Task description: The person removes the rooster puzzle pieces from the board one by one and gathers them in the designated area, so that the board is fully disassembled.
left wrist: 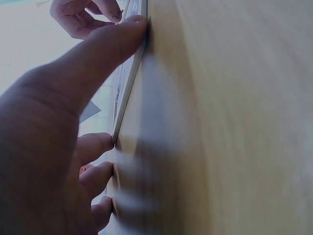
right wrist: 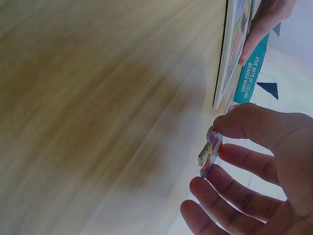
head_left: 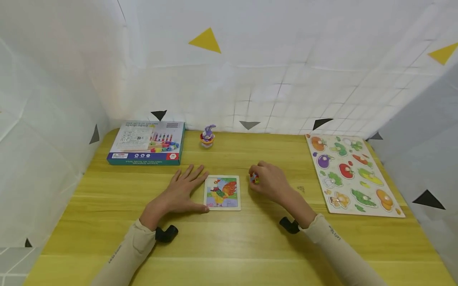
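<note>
Beige sleeves [head_left: 123, 256], left hand [head_left: 182, 194] with fingers [head_left: 196, 182] spread wide touching a puzzle board [head_left: 239, 194], right hand [head_left: 270, 181] pinching a colourful piece [right wrist: 212, 150]

A square, pale-framed picture puzzle [head_left: 222, 194] lay flat on the surface [head_left: 222, 248]. The right hand [head_left: 270, 182] pinched a small multicoloured piece [right wrist: 211, 150].

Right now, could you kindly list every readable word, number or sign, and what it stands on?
"FIVE SETS OF COLUMN BEADED BOXES": side of the teal-edged cardboard box; repeated, fainter, on top.
Too small or blurred: the box's other print, including its white label and red badge; lettering on the beige fabric left sleeve and right sleeve.
</note>
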Demonstrator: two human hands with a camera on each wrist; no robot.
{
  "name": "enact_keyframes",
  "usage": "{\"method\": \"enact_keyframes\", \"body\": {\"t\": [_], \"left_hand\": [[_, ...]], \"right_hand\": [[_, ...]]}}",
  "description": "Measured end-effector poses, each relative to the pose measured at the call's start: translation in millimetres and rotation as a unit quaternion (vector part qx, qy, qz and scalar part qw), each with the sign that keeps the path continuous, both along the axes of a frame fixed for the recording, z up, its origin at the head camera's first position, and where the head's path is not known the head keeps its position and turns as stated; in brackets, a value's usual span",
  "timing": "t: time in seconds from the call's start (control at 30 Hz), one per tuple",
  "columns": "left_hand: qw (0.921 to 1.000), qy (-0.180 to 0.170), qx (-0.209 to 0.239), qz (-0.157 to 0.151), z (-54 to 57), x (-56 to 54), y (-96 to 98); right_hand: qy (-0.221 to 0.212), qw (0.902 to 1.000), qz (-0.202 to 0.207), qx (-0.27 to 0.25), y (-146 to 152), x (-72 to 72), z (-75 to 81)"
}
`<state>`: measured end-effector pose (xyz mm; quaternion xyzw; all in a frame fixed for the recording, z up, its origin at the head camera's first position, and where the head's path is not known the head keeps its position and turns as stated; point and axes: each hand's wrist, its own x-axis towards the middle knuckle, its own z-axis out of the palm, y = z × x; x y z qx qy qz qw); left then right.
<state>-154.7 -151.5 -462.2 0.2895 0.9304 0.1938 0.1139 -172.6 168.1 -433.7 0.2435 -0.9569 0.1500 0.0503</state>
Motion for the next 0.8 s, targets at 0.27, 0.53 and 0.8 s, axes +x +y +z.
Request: {"method": "enact_keyframes", "body": {"t": [0.27, 0.53, 0.8], "left_hand": [[0.9999, -0.004, 0.011, 0.002, 1.5, 2.1, -0.2], [0.9999, -0.003, 0.016, 0.001, 0.4, 0.9, -0.4], [0.9999, -0.010, 0.013, 0.004, 2.1, 0.9, -0.8]], "right_hand": [[0.011, 0.9998, 0.017, -0.003, -1.2, -0.4, -3.1], [-0.001, 0.9998, 0.019, -0.004, -3.3, -2.3, -6.8], [-0.013, 0.9998, 0.012, -0.003, -3.2, -6.3, -6.8]]}}
